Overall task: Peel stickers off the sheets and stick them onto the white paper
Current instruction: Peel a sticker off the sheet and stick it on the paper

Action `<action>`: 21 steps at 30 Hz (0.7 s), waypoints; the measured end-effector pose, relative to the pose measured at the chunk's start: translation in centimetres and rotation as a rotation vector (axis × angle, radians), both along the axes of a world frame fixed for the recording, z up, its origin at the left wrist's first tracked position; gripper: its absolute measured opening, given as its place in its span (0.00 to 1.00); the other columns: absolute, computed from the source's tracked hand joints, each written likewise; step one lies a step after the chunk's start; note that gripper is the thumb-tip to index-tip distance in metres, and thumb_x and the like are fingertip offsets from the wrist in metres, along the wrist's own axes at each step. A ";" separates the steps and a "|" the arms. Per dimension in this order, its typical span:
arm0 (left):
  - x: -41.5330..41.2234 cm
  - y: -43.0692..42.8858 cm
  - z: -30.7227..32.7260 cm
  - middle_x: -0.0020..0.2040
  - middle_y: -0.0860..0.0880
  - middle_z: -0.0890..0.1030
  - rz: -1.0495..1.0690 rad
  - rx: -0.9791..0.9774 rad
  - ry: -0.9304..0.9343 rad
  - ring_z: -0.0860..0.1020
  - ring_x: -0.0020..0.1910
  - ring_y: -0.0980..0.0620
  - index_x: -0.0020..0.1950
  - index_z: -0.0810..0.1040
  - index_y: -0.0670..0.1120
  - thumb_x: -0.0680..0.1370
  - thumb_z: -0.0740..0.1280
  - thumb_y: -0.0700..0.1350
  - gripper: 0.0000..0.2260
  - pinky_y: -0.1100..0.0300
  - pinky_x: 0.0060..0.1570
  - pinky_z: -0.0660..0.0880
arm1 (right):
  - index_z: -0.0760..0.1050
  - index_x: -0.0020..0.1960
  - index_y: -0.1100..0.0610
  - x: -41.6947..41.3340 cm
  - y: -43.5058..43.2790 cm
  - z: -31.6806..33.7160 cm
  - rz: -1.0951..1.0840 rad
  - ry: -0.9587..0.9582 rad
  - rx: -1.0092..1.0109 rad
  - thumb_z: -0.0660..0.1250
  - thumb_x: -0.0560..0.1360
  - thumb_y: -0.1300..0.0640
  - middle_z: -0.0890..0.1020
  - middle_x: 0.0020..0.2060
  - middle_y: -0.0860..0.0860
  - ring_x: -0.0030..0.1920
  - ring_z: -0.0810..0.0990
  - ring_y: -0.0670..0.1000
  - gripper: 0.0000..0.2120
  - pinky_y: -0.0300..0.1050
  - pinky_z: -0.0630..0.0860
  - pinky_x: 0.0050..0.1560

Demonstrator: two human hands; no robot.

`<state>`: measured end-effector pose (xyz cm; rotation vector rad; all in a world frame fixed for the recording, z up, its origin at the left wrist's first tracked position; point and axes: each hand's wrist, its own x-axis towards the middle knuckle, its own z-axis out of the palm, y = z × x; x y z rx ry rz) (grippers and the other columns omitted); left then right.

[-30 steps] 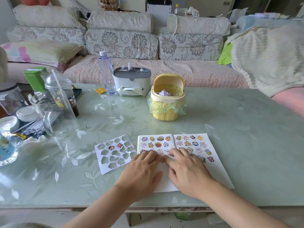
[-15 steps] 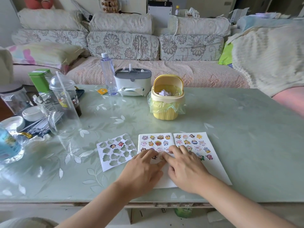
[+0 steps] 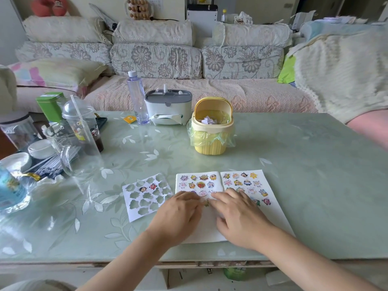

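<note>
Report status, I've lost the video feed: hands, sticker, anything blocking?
Left hand, right hand: fingertips meet at a small sticker on the white paper; pinch or press unclear. Sticker sheet beside, holds two stickers. Nothing in the way.

Left hand (image 3: pixel 178 215) and right hand (image 3: pixel 239 219) both bare. Left forearm (image 3: pixel 126 259) and right forearm (image 3: pixel 304 259) bare down to the lower frame edge.

Floral sofa (image 3: pixel 155 59), green glass-topped table (image 3: pixel 294 175), daylight
</note>
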<state>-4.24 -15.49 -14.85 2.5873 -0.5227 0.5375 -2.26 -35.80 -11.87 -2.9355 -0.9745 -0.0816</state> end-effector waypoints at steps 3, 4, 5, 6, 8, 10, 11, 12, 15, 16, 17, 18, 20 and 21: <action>1.5 0.0 0.6 0.61 0.52 0.78 0.039 -0.006 0.017 0.77 0.59 0.51 0.59 0.81 0.48 0.79 0.55 0.49 0.17 0.55 0.55 0.77 | 0.75 0.60 0.52 0.9 0.6 0.3 -0.003 0.032 -0.001 0.46 0.72 0.45 0.74 0.61 0.46 0.61 0.70 0.53 0.26 0.50 0.68 0.64; 2.1 0.0 0.7 0.69 0.51 0.75 0.057 0.077 0.041 0.72 0.67 0.50 0.66 0.77 0.47 0.80 0.52 0.50 0.21 0.54 0.65 0.72 | 0.74 0.59 0.52 1.3 0.9 0.3 -0.015 0.030 0.023 0.46 0.73 0.45 0.73 0.60 0.47 0.61 0.69 0.52 0.25 0.49 0.68 0.64; 2.6 -0.1 1.0 0.76 0.51 0.67 0.076 0.175 0.096 0.64 0.75 0.49 0.74 0.70 0.47 0.79 0.47 0.53 0.27 0.53 0.73 0.62 | 0.74 0.60 0.51 1.7 1.1 0.3 -0.031 0.025 0.056 0.47 0.75 0.46 0.73 0.59 0.47 0.61 0.69 0.52 0.23 0.48 0.67 0.65; 3.1 0.0 1.0 0.81 0.51 0.56 0.091 0.260 0.175 0.54 0.80 0.50 0.79 0.60 0.47 0.78 0.40 0.57 0.32 0.53 0.77 0.50 | 0.73 0.61 0.51 2.1 1.4 0.3 -0.047 0.021 0.085 0.50 0.77 0.48 0.72 0.60 0.48 0.62 0.69 0.52 0.20 0.47 0.66 0.66; 3.8 0.2 0.4 0.81 0.53 0.43 0.113 0.325 0.316 0.40 0.80 0.52 0.81 0.45 0.48 0.72 0.30 0.61 0.38 0.54 0.76 0.37 | 0.69 0.70 0.52 3.0 2.1 0.1 -0.066 0.027 0.106 0.54 0.80 0.50 0.69 0.67 0.49 0.68 0.66 0.52 0.20 0.46 0.62 0.69; 4.0 0.4 -0.3 0.81 0.53 0.40 0.118 0.324 0.363 0.37 0.79 0.54 0.81 0.40 0.49 0.70 0.27 0.61 0.40 0.55 0.75 0.35 | 0.56 0.79 0.55 3.8 3.0 -0.2 -0.080 0.072 0.058 0.51 0.83 0.50 0.59 0.78 0.51 0.77 0.55 0.52 0.26 0.48 0.54 0.76; 4.0 0.4 -0.5 0.81 0.53 0.40 0.121 0.332 0.361 0.37 0.79 0.54 0.81 0.40 0.49 0.70 0.27 0.61 0.40 0.55 0.75 0.35 | 0.50 0.81 0.56 4.3 3.5 -0.4 -0.082 0.108 0.029 0.49 0.83 0.49 0.51 0.81 0.51 0.80 0.48 0.51 0.28 0.49 0.47 0.79; 4.0 0.4 -0.7 0.81 0.53 0.40 0.127 0.338 0.354 0.37 0.79 0.54 0.81 0.40 0.49 0.70 0.26 0.61 0.40 0.56 0.75 0.34 | 0.45 0.82 0.56 4.7 4.0 -0.5 -0.086 0.145 0.001 0.46 0.84 0.49 0.45 0.81 0.51 0.80 0.42 0.50 0.29 0.48 0.40 0.79; 4.0 0.5 -0.8 0.82 0.51 0.41 0.132 0.320 0.339 0.37 0.79 0.54 0.81 0.42 0.47 0.70 0.26 0.60 0.40 0.57 0.75 0.33 | 0.38 0.81 0.56 5.6 5.0 -1.1 -0.083 0.191 -0.084 0.42 0.84 0.49 0.37 0.80 0.51 0.79 0.34 0.48 0.29 0.48 0.33 0.78; 4.0 0.6 -0.8 0.82 0.50 0.41 0.129 0.315 0.342 0.37 0.79 0.54 0.81 0.42 0.47 0.70 0.26 0.60 0.40 0.57 0.75 0.33 | 0.36 0.81 0.56 5.7 5.1 -1.2 -0.079 0.182 -0.108 0.42 0.84 0.48 0.36 0.80 0.51 0.79 0.33 0.48 0.29 0.49 0.33 0.78; 4.0 0.7 -0.7 0.82 0.50 0.41 0.129 0.317 0.341 0.37 0.79 0.53 0.81 0.42 0.46 0.70 0.25 0.59 0.40 0.58 0.74 0.32 | 0.36 0.81 0.56 5.8 5.2 -1.3 -0.077 0.173 -0.124 0.41 0.84 0.48 0.36 0.80 0.51 0.79 0.33 0.48 0.30 0.50 0.33 0.78; 3.9 0.7 -0.7 0.82 0.50 0.41 0.134 0.326 0.335 0.37 0.79 0.53 0.81 0.42 0.46 0.70 0.25 0.59 0.41 0.58 0.74 0.32 | 0.35 0.81 0.56 5.8 5.3 -1.5 -0.077 0.167 -0.137 0.41 0.83 0.48 0.35 0.80 0.51 0.79 0.32 0.48 0.30 0.50 0.33 0.78; 3.8 0.7 -0.6 0.82 0.50 0.41 0.153 0.354 0.324 0.38 0.80 0.52 0.81 0.42 0.46 0.70 0.25 0.58 0.40 0.56 0.76 0.35 | 0.34 0.80 0.56 5.9 5.3 -1.7 -0.080 0.158 -0.157 0.37 0.82 0.46 0.35 0.79 0.51 0.78 0.32 0.48 0.30 0.49 0.33 0.78; 3.8 0.6 -0.7 0.82 0.50 0.41 0.163 0.363 0.326 0.38 0.80 0.52 0.81 0.42 0.46 0.70 0.25 0.58 0.40 0.54 0.76 0.36 | 0.34 0.80 0.55 5.8 5.3 -1.7 -0.080 0.156 -0.159 0.33 0.80 0.44 0.34 0.79 0.51 0.78 0.32 0.48 0.32 0.49 0.32 0.78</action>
